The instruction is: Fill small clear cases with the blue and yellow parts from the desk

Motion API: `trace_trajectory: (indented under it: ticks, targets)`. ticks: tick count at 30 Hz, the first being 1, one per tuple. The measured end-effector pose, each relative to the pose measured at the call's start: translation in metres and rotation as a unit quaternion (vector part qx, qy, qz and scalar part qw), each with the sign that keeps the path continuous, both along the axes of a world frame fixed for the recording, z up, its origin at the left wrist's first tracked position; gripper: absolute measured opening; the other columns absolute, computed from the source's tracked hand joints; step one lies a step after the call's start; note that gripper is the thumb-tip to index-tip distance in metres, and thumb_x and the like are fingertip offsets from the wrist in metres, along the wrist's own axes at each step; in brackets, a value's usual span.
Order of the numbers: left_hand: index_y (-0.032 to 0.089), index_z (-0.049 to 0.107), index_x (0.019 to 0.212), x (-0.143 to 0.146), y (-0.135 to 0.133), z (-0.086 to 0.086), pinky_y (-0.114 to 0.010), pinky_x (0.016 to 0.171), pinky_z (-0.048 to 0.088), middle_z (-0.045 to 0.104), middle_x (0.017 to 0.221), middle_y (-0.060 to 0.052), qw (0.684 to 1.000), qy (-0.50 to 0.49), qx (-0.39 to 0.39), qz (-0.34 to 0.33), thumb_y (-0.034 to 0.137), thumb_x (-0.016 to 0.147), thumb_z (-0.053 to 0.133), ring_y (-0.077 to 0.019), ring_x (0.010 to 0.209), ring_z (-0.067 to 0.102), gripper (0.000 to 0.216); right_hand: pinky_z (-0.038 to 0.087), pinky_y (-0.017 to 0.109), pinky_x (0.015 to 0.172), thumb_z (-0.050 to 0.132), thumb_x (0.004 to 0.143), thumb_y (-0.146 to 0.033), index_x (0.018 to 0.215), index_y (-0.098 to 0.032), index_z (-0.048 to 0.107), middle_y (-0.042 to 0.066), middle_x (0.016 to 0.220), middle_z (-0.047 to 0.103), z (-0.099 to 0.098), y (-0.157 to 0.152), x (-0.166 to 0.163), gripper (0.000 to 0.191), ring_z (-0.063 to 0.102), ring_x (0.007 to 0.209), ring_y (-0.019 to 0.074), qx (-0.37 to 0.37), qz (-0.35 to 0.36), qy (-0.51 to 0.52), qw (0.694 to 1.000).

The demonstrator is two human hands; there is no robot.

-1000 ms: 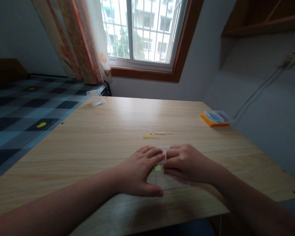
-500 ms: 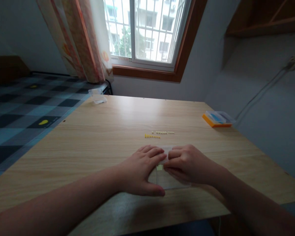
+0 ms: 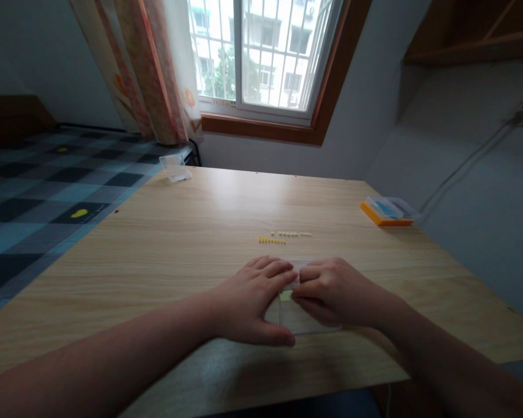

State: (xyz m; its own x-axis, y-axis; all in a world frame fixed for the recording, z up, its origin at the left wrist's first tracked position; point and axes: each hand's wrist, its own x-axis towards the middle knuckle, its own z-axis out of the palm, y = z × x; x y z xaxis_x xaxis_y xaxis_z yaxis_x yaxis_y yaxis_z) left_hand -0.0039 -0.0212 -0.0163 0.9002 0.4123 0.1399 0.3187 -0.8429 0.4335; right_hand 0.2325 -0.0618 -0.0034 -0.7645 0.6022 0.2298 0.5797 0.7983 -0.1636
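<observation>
A clear flat plate [image 3: 311, 319] lies on the table under both hands. My left hand [image 3: 256, 302] rests over its left side, fingers stretched out and thumb apart by the near edge. A small pale yellow patch of pieces [image 3: 285, 296] sits on the plate between the hands. My right hand [image 3: 331, 290] is closed in a pinch, its fingertips against the plate at the right of this patch. Whatever is between those fingertips is hidden. Beyond the hands, small yellow pieces [image 3: 272, 240] stand in a row, with tiny pale pieces [image 3: 291, 234] lined up behind them.
An orange box with a clear lid [image 3: 387, 212] sits at the table's right edge. An open clear plastic case [image 3: 175, 169] lies at the far left corner. A bed with a checked cover [image 3: 70, 174] adjoins the left side, and a window [image 3: 270, 58] is ahead.
The view has shifted slightly. Both hands keep nearly the same place, and the pale yellow patch by my right fingertips now has a less even outline.
</observation>
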Motion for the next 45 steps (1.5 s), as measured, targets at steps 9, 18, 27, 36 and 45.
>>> trace_trajectory:
  ticks: [9, 18, 27, 36, 45]
  targets:
    - [0.02, 0.05, 0.148, 0.0, 0.0, -0.001, -0.056, 0.118, 0.03, 0.053, 0.148, -0.018, 1.0, 0.008, 0.007, -0.001, 0.074, 0.075, 0.071, -0.04, 0.138, 0.046, 0.093, 0.037, 0.028, 0.069, 0.059, 0.091, -0.016, 0.079, -0.02, 0.069, 0.0, 0.089, 0.071, 0.0, -0.001, 0.0, 0.016, 0.059, 0.075, 0.0126, -0.015, 0.006, 0.006, 1.0]
    - [0.017, 0.052, 0.146, 0.0, 0.0, 0.0, -0.057, 0.118, 0.032, 0.055, 0.146, -0.019, 1.0, -0.003, 0.012, 0.002, 0.073, 0.077, 0.069, -0.0412, 0.136, 0.047, 0.09, 0.042, 0.026, 0.066, 0.06, 0.097, -0.022, 0.093, -0.018, 0.075, 0.003, 0.074, 0.065, 0.008, 0.015, 0.007, 0.016, 0.057, 0.069, 0.0128, 0.064, -0.055, 0.208, 0.975]
    - [0.016, 0.053, 0.146, -0.002, 0.0, -0.002, -0.056, 0.119, 0.031, 0.053, 0.148, -0.019, 1.0, -0.004, 0.017, 0.006, 0.074, 0.077, 0.069, -0.0408, 0.138, 0.047, 0.092, 0.045, 0.031, 0.084, 0.068, 0.091, -0.021, 0.091, -0.021, 0.081, 0.005, 0.085, 0.073, 0.015, 0.087, -0.008, 0.013, 0.063, 0.086, 0.0173, 0.048, -0.185, 0.11, 0.975]
    - [0.015, 0.052, 0.146, -0.002, 0.001, -0.005, -0.052, 0.119, 0.031, 0.055, 0.146, -0.018, 0.999, -0.012, 0.029, 0.003, 0.074, 0.077, 0.068, -0.0392, 0.135, 0.049, 0.092, 0.044, 0.028, 0.078, 0.07, 0.088, -0.029, 0.087, -0.021, 0.084, 0.006, 0.084, 0.075, 0.0, 0.123, -0.035, 0.015, 0.063, 0.082, 0.0182, -0.005, -0.234, -0.005, 0.972]
    - [0.012, 0.052, 0.146, -0.002, 0.0, -0.005, -0.054, 0.119, 0.03, 0.054, 0.147, -0.019, 1.0, -0.007, 0.025, 0.004, 0.073, 0.078, 0.067, -0.0393, 0.137, 0.047, 0.093, 0.045, 0.028, 0.082, 0.071, 0.09, -0.02, 0.09, -0.02, 0.082, 0.005, 0.086, 0.074, 0.012, 0.108, -0.024, 0.012, 0.063, 0.083, 0.0162, 0.012, -0.214, 0.039, 0.976]
